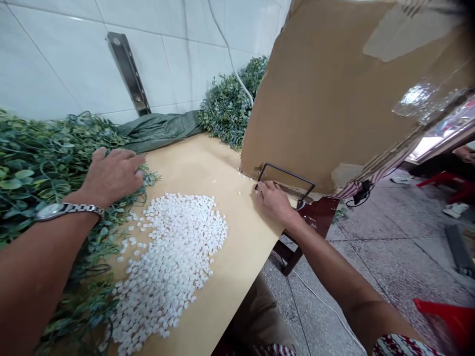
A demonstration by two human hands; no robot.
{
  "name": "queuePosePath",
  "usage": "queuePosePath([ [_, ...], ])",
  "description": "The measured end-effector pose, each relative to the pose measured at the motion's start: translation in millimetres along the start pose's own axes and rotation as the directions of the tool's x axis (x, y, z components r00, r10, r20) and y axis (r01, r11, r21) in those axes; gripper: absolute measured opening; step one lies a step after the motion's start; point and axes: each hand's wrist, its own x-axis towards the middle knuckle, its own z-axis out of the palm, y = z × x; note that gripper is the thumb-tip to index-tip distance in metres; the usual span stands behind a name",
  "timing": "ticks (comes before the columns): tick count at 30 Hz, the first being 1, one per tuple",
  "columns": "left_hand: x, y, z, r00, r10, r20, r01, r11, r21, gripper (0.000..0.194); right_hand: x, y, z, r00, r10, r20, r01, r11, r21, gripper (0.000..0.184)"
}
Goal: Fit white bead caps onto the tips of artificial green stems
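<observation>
Greenery (33, 148): heaped left of the white disc pile (178, 247). Left hand (115, 173) over it, fingers loosely bent; cannot tell if grasping. Right of pile: right hand (272, 198) against black wire frame (289, 174), grip unclear; cardboard (334, 99) behind.

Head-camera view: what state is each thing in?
Small white round pieces, loose, heaped, some scattered
Green leafy foliage, bunched, tangled
Dark green fabric-like sheet, crumpled
Large brown cardboard sheet, raised on edge, taped
Thin black wire frame, upright
Silver metal wristwatch, strapped on
Left hand, open, at the foliage
Right hand, by the frame; grip unclear
</observation>
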Motion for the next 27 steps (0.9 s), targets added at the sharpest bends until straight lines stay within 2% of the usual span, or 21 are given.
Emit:
queuePosePath([
  [4,0,2,5.6,0.994,0.012,-0.108,-0.019,0.998,-0.065,0.035,-17,-10,10,0.999,-0.040,-0.023,0.040,0.999,0.009,0.039],
  [9,2,2,15.0,0.958,0.038,-0.286,-0.104,0.970,-0.218,0.029,-33,-39,13,0.978,-0.204,-0.033,0.205,0.977,0.051,0.038],
  [11,3,4,15.0,0.940,0.034,-0.340,-0.131,0.955,-0.266,0.028,-35,-39,10,0.966,-0.258,-0.027,0.260,0.964,0.063,0.038],
  [13,4,6,12.8,0.927,0.028,-0.375,-0.154,0.939,-0.309,0.029,-37,-31,8,0.977,-0.206,-0.044,0.208,0.977,0.044,0.040],
  [16,6,10,6.2,0.918,0.041,-0.395,-0.199,0.908,-0.368,0.030,-41,-14,10,0.997,-0.047,-0.059,0.048,0.999,0.014,0.045],
  [18,7,14,-1.0,0.918,0.061,-0.392,-0.228,0.890,-0.395,0.031,-44,-8,16,0.999,-0.029,-0.041,0.030,0.999,0.020,0.048],
  [22,6,24,-21.4,0.931,0.028,-0.364,-0.207,0.861,-0.464,0.021,-41,-16,29,0.993,-0.116,0.001,0.116,0.991,0.070,0.051],
  [27,-9,38,-46.2,0.951,-0.059,-0.304,-0.126,0.823,-0.554,0.007,-18,-29,37,0.963,-0.270,0.029,0.261,0.949,0.175,0.056],
])
